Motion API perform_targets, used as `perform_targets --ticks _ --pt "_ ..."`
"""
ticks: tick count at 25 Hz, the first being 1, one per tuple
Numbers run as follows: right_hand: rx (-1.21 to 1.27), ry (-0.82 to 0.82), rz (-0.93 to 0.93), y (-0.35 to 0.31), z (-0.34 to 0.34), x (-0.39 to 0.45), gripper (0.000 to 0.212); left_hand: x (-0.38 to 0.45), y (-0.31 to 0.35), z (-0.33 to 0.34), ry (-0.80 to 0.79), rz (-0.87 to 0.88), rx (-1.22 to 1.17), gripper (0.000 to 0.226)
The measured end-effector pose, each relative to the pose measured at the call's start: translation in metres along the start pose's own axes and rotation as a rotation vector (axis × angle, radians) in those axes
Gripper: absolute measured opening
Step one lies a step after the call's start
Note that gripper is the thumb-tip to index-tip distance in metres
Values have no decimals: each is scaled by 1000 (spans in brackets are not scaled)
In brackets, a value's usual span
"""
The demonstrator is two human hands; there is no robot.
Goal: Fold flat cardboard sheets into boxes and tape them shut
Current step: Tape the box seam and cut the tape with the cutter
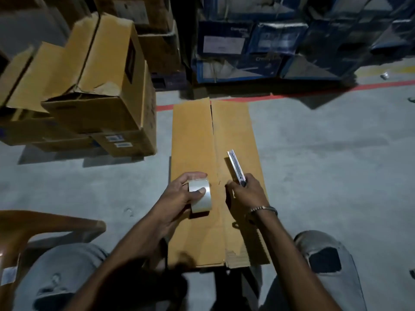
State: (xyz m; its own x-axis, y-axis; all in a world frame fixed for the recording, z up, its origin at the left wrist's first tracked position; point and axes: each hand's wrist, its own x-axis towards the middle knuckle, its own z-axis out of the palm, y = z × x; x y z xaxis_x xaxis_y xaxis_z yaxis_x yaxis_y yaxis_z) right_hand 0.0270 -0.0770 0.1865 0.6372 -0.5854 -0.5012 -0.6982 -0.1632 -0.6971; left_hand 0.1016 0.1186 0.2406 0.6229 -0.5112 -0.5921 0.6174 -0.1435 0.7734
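A long brown cardboard box lies on the grey floor in front of me, its two top flaps meeting along a centre seam. My left hand grips a roll of clear tape over the left flap, thumb on the roll's outer face. My right hand holds a slim metal cutter that points away from me over the right flap, just right of the seam. The near end of the box is frayed.
Stacked open cardboard boxes stand on the floor at the left. Blue printed cartons are piled behind a red floor line. A brown plastic chair is at my lower left. My knees frame the box's near end.
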Motion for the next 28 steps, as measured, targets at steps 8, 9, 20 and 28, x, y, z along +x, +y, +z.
perform_targets --ticks 8,9,20,28 --pt "168 -24 104 13 9 24 20 6 -17 12 -150 -30 40 37" --pt "185 -26 112 12 8 24 19 5 -22 15 -167 -36 63 37" --pt "265 -338 -22 -29 -36 -19 43 12 -32 20 -96 34 39 40" --pt "346 -422 18 -26 -22 -16 36 13 -30 17 -153 51 41 60"
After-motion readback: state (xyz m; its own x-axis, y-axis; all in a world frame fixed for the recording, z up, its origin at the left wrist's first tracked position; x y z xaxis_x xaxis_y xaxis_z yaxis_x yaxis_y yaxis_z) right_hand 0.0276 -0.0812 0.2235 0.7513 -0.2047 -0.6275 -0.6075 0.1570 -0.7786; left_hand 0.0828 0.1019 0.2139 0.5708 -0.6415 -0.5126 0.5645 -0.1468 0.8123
